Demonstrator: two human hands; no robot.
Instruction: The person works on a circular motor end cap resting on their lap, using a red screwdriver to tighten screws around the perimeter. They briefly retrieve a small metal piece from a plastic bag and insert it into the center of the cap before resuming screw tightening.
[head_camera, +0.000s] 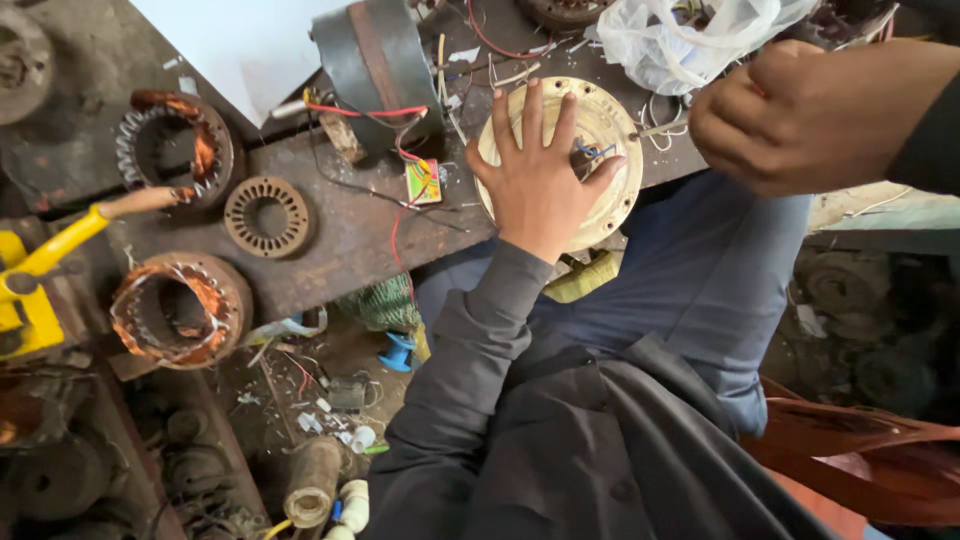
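Head view looks down on a round cream-coloured motor cover (600, 130) lying at the near edge of a rusty metal workbench (330, 230), just above the person's lap. Flat on the cover lies the left hand (538, 180), fingers spread apart and pressing its face. Close to the camera, the right hand (790, 115) hovers just right of the cover, fingers curled together; whether it grips anything cannot be told. Behind the cover lies a white plastic bag (680, 40). Copper-wound stators (180, 310) sit farther left.
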